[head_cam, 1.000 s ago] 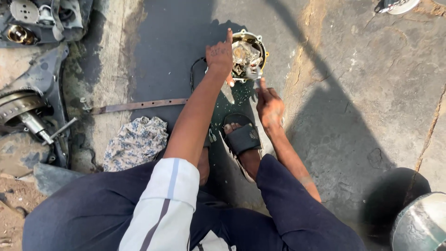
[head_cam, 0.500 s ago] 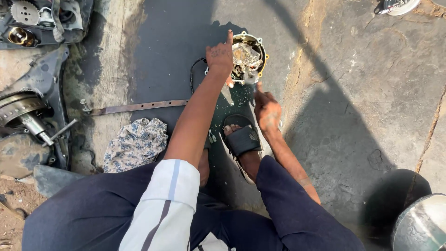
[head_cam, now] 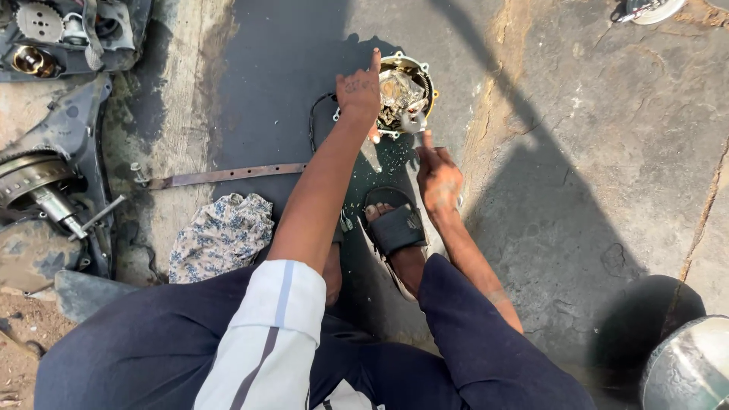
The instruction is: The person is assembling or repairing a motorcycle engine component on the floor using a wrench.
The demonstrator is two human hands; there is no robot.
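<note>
A round metal engine part (head_cam: 406,95) with a bolted rim lies on a dark, oily patch of the concrete. My left hand (head_cam: 358,93) is against its left rim, fingers curled and the index finger stretched out along the rim. A small tool with an orange handle (head_cam: 373,138) shows just beneath that hand. My right hand (head_cam: 438,181) rests on the ground just below the part, index finger pointing at it and the other fingers curled. My foot in a black sandal (head_cam: 395,228) is planted between the two arms.
A flat metal strip (head_cam: 220,176) lies on the ground at the left, with a patterned rag (head_cam: 222,237) below it. Engine casings and gears (head_cam: 53,114) fill the left edge. A shiny steel vessel (head_cam: 687,368) stands at the bottom right.
My right hand has shifted slightly toward the sandal and back. My left hand and the round part have stayed in place.
</note>
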